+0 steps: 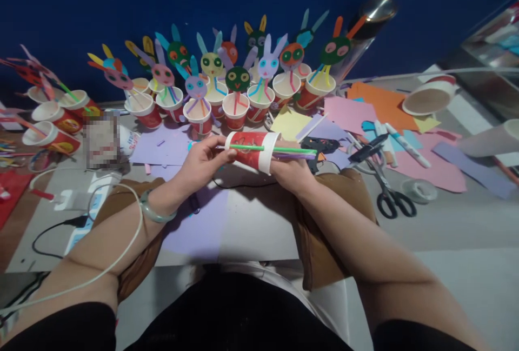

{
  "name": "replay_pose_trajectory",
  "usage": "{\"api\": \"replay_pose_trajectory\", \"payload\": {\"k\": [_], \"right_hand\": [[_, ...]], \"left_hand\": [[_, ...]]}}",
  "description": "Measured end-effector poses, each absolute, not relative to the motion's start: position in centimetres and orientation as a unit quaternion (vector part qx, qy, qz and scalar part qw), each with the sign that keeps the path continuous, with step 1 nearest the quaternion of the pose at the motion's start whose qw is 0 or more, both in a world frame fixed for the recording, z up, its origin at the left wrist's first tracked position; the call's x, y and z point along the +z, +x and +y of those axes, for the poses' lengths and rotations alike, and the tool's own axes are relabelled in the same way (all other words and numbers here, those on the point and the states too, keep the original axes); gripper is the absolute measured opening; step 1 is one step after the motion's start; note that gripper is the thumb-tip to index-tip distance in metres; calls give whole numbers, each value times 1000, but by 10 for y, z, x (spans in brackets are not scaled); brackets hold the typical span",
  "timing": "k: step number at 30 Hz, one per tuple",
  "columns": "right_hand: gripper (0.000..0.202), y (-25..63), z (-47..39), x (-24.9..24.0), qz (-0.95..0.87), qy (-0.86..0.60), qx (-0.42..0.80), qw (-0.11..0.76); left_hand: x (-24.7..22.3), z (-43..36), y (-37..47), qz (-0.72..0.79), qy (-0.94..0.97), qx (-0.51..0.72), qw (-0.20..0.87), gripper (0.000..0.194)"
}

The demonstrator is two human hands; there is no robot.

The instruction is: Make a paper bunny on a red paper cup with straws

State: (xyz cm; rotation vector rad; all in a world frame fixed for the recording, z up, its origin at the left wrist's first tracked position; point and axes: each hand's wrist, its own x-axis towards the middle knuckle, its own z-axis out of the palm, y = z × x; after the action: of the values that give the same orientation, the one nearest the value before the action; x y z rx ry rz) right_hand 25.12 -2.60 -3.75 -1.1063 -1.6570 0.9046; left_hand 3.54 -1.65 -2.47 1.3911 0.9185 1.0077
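A red paper cup (248, 157) with a white rim lies sideways between my hands, its mouth turned to the right. Along its upper side runs a green straw (290, 150), with a purple strip beside it past the rim. My left hand (206, 160) pinches the cup's base end and the straw's left end between thumb and fingers. Behind the rim, my right hand (290, 171) supports the cup from the far side; its fingers are largely hidden by the cup.
Several cups with paper rabbit figures (237, 78) stand along the blue wall. Black-handled scissors (389, 194), tape (421, 190), markers and coloured paper (351, 116) lie at right. A power strip (87, 216) and cables are at left.
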Motion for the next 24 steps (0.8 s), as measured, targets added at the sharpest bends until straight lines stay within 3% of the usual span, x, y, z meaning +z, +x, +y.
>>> {"api": "replay_pose_trajectory", "payload": {"k": [5,9,17,24], "right_hand": [[25,245,-28,-25,-595,-430,476,484],[38,246,-26,-22,-590,-427,480,488],[38,252,-17,-43,-558,-402,561,461],[38,258,-18,-48,-612,-389,527,443]], "left_hand": [[-24,-20,36,378,626,457,507,42],[-19,-24,36,391,642,466,466,46],[-21,-25,32,394,684,468,397,16],[-20,-28,30,400,716,455,347,11]]}}
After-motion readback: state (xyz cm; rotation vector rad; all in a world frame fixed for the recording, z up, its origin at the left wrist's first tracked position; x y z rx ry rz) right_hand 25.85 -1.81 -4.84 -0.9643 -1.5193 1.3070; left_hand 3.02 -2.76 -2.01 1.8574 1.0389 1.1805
